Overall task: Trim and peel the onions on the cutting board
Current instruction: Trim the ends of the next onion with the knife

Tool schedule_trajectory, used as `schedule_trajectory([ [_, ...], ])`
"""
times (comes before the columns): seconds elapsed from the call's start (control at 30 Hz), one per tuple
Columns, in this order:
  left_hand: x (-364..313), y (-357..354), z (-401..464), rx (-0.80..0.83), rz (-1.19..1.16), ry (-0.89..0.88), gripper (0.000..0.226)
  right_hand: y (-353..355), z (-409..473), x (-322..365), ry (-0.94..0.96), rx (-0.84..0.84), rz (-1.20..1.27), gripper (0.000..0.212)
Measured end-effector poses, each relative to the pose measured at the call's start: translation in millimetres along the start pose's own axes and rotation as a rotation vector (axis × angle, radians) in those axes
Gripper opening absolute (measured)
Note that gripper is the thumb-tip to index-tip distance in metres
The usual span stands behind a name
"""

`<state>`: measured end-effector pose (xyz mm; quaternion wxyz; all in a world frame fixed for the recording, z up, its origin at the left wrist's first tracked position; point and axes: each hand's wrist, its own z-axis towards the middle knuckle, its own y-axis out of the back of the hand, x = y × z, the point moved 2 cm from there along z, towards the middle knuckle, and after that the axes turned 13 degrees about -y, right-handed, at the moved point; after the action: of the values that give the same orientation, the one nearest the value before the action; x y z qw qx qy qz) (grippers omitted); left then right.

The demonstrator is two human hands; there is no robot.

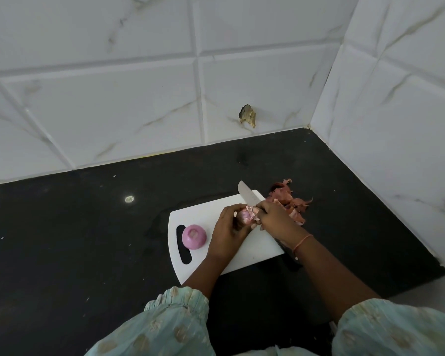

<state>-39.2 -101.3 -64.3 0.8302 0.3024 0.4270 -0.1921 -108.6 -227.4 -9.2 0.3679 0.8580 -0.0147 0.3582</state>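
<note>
A white cutting board (201,213) lies on the black counter. My left hand (228,233) grips a partly peeled pink onion (244,217) above the board's middle. The fingers of my right hand (272,217) pinch a loose flap of skin (251,208) at the onion's far end. A knife lies slantwise across the board under my right hand: its blade (246,194) points to the far edge and its dark handle (289,254) sticks out by my right wrist. A peeled onion (194,237) sits near the board's handle slot (183,255).
A heap of dry onion skins (292,200) lies on the black counter (88,240) just past the board's far right corner. White tiled walls (139,98) close the back and the right side. The back tile has a chipped hole (247,115).
</note>
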Motion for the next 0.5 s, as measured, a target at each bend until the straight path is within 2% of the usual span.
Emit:
schedule_trajectory([
  [0.1, -2.2, -0.2, -0.7, -0.019, -0.04, 0.022, 0.043, -0.4, 0.9, -0.3, -0.074, 0.076, 0.17, 0.029],
  [0.2, -1.4, 1.2, -1.8, -0.045, -0.091, 0.057, 0.041, 1.0, -1.6, 1.8, -0.166, 0.152, 0.506, 0.028],
  [0.3, -2.7, 0.5, -2.2, -0.046, -0.123, 0.056, 0.038, 2.8, 1.7, -0.1, -0.198, 0.133, 0.593, 0.027],
  [0.37, -5.1, 0.6, -2.1, -0.047, -0.145, 0.076, 0.036, 4.5, 5.2, -3.8, -0.226, 0.066, 0.594, 0.026],
  [0.5, -8.8, 1.9, -2.4, -0.049, -0.183, 0.128, 0.035, 24.4, 7.1, -14.3, -0.227, -0.21, 0.591, 0.017],
])
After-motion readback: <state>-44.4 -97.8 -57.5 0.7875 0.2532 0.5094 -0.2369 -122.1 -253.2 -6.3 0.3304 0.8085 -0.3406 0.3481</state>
